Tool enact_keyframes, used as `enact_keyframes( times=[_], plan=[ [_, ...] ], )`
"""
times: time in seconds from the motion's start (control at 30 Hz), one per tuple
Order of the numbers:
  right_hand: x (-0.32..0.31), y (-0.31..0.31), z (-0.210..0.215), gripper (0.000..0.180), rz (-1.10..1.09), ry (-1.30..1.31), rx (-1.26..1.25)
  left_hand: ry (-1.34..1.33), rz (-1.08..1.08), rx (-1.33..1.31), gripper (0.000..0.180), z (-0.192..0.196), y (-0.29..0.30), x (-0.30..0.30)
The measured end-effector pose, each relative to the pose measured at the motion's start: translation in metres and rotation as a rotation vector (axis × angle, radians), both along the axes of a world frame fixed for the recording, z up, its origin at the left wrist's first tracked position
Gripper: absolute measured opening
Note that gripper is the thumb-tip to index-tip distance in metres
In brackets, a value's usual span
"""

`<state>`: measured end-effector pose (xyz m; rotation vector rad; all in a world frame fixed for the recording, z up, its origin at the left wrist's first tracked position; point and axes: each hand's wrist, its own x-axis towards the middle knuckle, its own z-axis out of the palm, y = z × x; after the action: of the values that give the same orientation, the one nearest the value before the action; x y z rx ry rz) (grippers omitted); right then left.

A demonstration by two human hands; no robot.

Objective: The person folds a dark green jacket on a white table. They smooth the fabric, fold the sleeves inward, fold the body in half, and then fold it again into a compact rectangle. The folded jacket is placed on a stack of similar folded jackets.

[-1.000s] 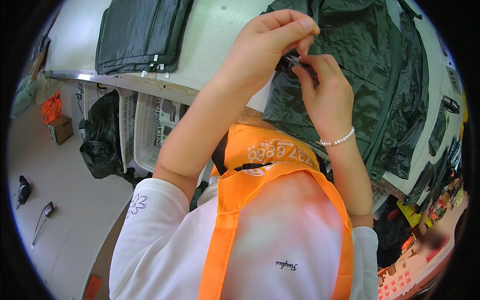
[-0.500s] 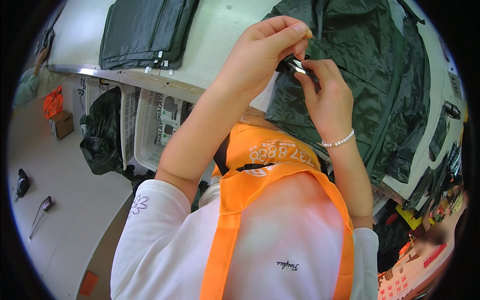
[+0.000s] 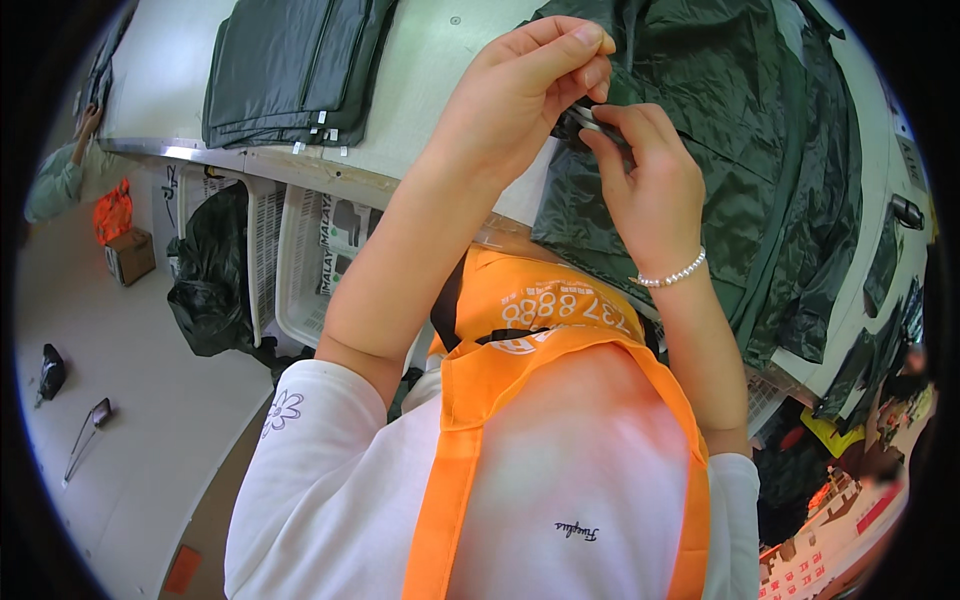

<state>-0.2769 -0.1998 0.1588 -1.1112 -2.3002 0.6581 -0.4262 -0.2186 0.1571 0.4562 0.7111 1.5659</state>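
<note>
A dark green jacket (image 3: 760, 150) lies spread over the white table (image 3: 440, 80). Both hands are raised above its near edge. My left hand (image 3: 520, 95) pinches a small dark metal piece (image 3: 585, 122) at the jacket's edge with thumb and fingertips. My right hand (image 3: 650, 175), with a bead bracelet on the wrist, grips the same piece from below, fingers curled around it. The two hands touch each other there. Most of the small piece is hidden by my fingers.
A folded stack of dark green garments (image 3: 290, 70) lies on the table's left part. White plastic crates (image 3: 310, 260) and a black bag (image 3: 215, 280) stand under the table edge. A cardboard box (image 3: 130, 255) sits on the floor. Another person's sleeve (image 3: 60, 180) shows at far left.
Both hands have stayed together on the small piece at the jacket's edge; the fingers shifted only slightly. The view has drifted a little.
</note>
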Motion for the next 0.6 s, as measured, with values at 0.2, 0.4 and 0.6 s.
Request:
enact_keyframes(
  times=[0.2, 0.4, 0.6],
  plan=[
    [-0.002, 0.001, 0.000, 0.011, 0.020, -0.074, 0.007, -0.029, -0.031, -0.032, 0.017, 0.000, -0.003, 0.002],
    [0.023, 0.011, -0.023, 0.021, -0.053, -0.008, -0.143, 0.582, -0.146, -0.318, 0.013, 0.014, -0.088, -0.034],
    [0.023, 0.017, -0.052, 0.043, -0.103, 0.109, -0.310, 0.999, -0.158, -1.088, 0.018, -0.159, -0.355, -0.030]
  ],
)
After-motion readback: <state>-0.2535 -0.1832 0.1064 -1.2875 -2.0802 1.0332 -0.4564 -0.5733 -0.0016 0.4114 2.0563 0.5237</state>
